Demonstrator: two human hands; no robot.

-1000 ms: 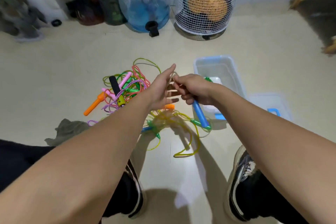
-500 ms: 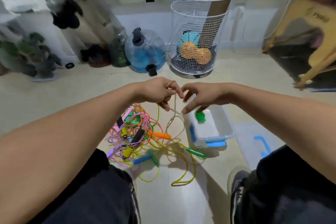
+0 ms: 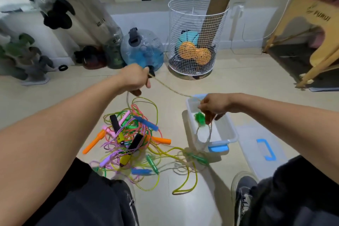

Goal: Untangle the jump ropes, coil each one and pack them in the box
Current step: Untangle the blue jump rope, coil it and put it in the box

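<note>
A tangle of coloured jump ropes (image 3: 132, 139) lies on the floor between my knees, with orange, pink, blue, green, black and yellow handles. My left hand (image 3: 134, 79) grips a pale beige rope (image 3: 172, 90) and holds it up. That rope runs taut to my right hand (image 3: 212, 106), which pinches it above the clear plastic box (image 3: 230, 130). Below my right hand the rope hangs in a loop down to the floor. A green coiled rope (image 3: 200, 118) lies inside the box.
The box lid (image 3: 264, 148) with a blue handle lies to the right of the box. A white wire basket (image 3: 196, 29) holding balls, a blue water jug (image 3: 142, 51) and a wooden stool (image 3: 311, 29) stand further back. My shoe (image 3: 244, 192) is at lower right.
My hands have drawn apart, the left up and leftward, the right down over the box, stretching the beige rope between them. The view has tilted upward.
</note>
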